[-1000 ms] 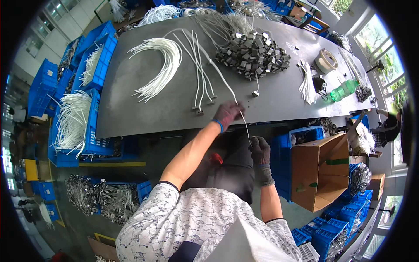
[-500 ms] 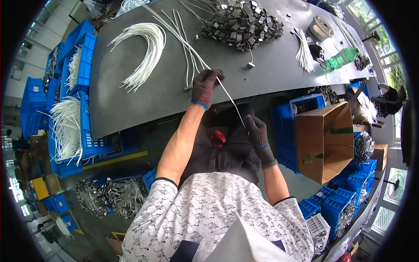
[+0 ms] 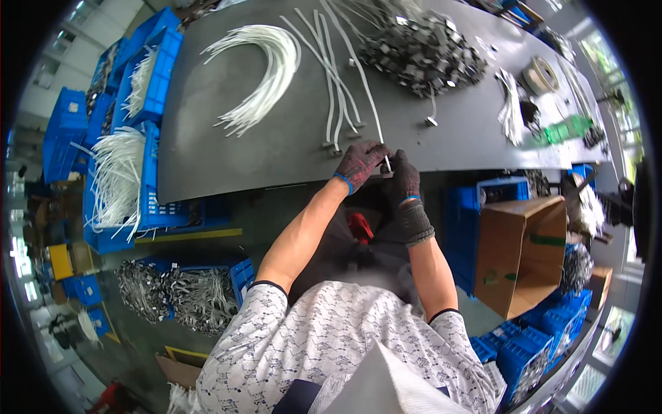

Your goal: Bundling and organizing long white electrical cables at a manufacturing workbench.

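Note:
My gloved left hand (image 3: pixel 363 163) is closed around a white cord (image 3: pixel 370 96) near its lower end, at the near edge of the table. Close beside it, my gloved right hand (image 3: pixel 406 178) pinches at the cord's end, where a small dark metal piece (image 3: pixel 387 174) shows between the hands. Its exact hold is partly hidden by the fingers. Left of this cord lie several loose white cords (image 3: pixel 331 83) with small dark end pieces. Farther left rests a curved bundle of white cords (image 3: pixel 281 62).
A heap of dark metal-ended pieces (image 3: pixel 427 55) lies at the table's far side. A green plastic bottle (image 3: pixel 569 130) and a tape roll (image 3: pixel 540 76) are at the right. An open cardboard box (image 3: pixel 514 255) stands below them; blue crates (image 3: pixel 148 172) with cords line the left.
My right hand has come up from my lap to the table edge, next to my left hand. The cord's lower end is now between them. The view has shifted slightly.

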`<state>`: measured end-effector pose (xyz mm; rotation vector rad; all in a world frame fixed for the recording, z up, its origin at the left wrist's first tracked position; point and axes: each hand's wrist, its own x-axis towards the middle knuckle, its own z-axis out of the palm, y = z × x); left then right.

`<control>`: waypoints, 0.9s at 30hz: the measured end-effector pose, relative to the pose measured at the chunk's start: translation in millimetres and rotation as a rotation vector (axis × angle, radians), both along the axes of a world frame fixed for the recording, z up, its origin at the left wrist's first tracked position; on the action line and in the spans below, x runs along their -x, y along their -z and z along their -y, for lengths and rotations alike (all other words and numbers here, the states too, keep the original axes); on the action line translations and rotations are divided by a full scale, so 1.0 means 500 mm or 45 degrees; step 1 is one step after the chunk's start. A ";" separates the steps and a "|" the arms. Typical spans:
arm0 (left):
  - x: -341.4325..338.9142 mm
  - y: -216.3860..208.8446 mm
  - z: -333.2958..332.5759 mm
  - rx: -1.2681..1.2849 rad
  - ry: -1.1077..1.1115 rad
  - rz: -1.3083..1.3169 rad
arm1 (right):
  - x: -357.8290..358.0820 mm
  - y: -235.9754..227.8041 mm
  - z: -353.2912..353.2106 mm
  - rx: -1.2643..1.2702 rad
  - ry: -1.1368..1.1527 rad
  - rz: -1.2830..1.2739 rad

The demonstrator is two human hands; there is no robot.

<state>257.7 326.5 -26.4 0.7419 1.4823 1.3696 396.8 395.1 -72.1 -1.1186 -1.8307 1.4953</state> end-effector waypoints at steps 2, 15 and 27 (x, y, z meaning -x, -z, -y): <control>0.073 0.028 -0.015 -0.016 -0.006 -0.209 | 0.042 -0.008 -0.032 -0.735 -0.123 0.226; 0.687 0.080 0.069 0.775 -0.489 -1.876 | 0.050 0.026 -0.165 -0.141 0.455 0.017; 0.655 0.071 0.142 0.829 -0.426 -1.557 | 0.067 0.006 -0.379 -0.536 0.282 1.122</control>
